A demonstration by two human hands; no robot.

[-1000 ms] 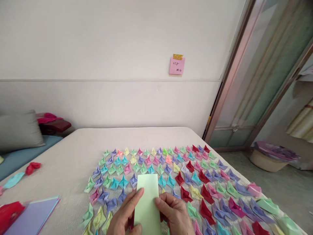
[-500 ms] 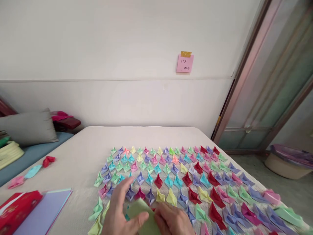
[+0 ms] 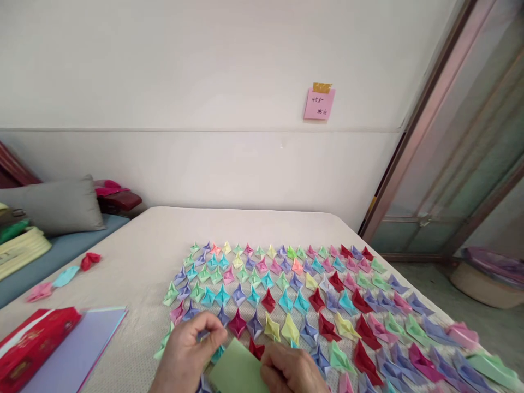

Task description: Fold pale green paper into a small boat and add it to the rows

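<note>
A folded piece of light green paper (image 3: 238, 369) is between my hands at the bottom centre. My right hand (image 3: 291, 370) pinches its right edge with curled fingers. My left hand (image 3: 189, 352) is just left of the paper, thumb and index finger curled toward each other; whether anything is between those fingertips is too small to tell. Around and beyond my hands, rows of small folded paper boats in many colours, such as a dark red one (image 3: 268, 301), cover the cream tabletop (image 3: 135, 262).
At the left are a red packet (image 3: 36, 345), purple paper sheets (image 3: 84, 346) and three folded pieces, one red (image 3: 90, 261). A grey pillow (image 3: 61, 206) lies beyond. A pink note (image 3: 319, 104) is taped to the wall; a lidded bin (image 3: 487, 278) stands right.
My left hand has drawn its thumb and index finger together and off the paper, moving slightly left. The green paper has turned more flatly to view. The whole view has shifted a little.
</note>
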